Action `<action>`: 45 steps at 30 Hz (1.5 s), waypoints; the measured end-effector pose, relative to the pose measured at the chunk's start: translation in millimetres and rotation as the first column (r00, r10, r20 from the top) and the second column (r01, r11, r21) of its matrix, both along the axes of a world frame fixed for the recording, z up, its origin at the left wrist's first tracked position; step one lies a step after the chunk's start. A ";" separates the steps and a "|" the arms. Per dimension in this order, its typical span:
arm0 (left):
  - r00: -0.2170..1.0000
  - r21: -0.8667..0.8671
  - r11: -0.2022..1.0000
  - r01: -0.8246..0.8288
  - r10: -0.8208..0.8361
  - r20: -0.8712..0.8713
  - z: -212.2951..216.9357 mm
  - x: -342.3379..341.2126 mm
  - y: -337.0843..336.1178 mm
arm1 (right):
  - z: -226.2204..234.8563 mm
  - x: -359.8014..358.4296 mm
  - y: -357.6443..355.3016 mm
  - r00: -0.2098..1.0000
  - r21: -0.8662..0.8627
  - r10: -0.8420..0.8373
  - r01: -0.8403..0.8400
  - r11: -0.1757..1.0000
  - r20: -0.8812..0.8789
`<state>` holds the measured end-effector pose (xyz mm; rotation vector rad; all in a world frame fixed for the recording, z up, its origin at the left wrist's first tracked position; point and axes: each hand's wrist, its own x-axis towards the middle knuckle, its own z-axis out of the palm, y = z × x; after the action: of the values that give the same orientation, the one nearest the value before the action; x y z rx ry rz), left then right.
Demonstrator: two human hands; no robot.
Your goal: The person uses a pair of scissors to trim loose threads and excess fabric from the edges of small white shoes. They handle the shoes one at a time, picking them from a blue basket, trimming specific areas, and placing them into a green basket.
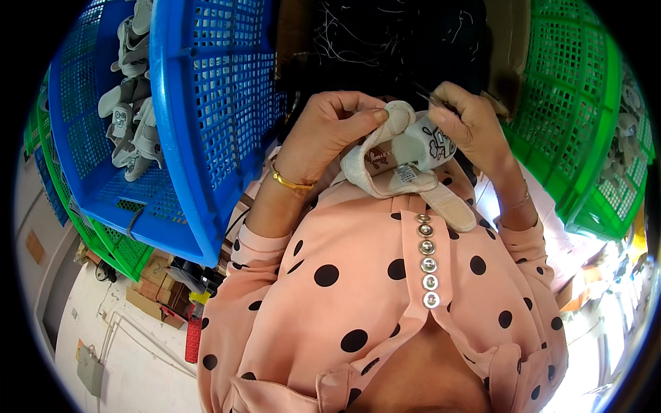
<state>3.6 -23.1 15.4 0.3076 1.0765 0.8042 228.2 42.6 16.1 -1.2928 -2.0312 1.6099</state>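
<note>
Polka-dot shirt [372,289], below; blue basket [165,117], left; green basket [566,89], right. Between the baskets, a pale shoe [394,157] is held before the shirt. The left grip [330,131] pinches the shoe's edge; the right grip [475,127], at its printed part, clasps a slim dark tool [441,102], kind unclear.

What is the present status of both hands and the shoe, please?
Left hand pinching shoe. Right hand gripping dark tool beside it. Strap loose. Nothing seen in the way.
</note>
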 end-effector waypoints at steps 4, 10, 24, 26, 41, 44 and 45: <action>0.988 0.118 0.986 0.115 -0.101 -0.121 2.0 -2.6 4.4 | 7.7 -5.7 1.1 0.999 -0.220 0.020 -0.025 0.975 -0.025; 0.733 0.384 0.848 0.365 -0.007 -0.680 19.3 7.4 9.2 | 3.7 -9.9 3.1 1.000 -0.215 0.011 -0.016 0.977 -0.024; 0.508 0.356 0.815 0.458 0.088 -0.857 9.3 -16.9 19.2 | 15.5 -15.8 9.7 0.998 -0.220 0.064 -0.058 0.974 0.020; 0.832 0.182 0.914 0.361 -0.228 -0.506 26.4 1.0 15.3 | 19.5 -18.5 9.1 0.996 -0.193 0.079 -0.071 0.979 0.037; 0.997 0.013 1.000 -0.018 0.019 -0.075 12.1 0.6 -3.4 | 26.6 -14.7 -26.2 0.938 0.613 -0.092 -0.142 0.777 0.334; 0.998 0.014 1.000 -0.011 0.012 -0.070 13.1 -1.4 -4.2 | 29.0 -16.4 -26.1 0.942 0.623 -0.082 -0.149 0.768 0.326; 0.998 0.012 1.000 -0.011 0.011 -0.064 13.3 -2.0 -4.7 | 29.1 -16.8 -26.3 0.941 0.625 -0.078 -0.154 0.766 0.328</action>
<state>1.6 -27.8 28.7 0.3394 1.1349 0.8153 211.4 16.3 45.1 -1.2956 -2.4968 0.5768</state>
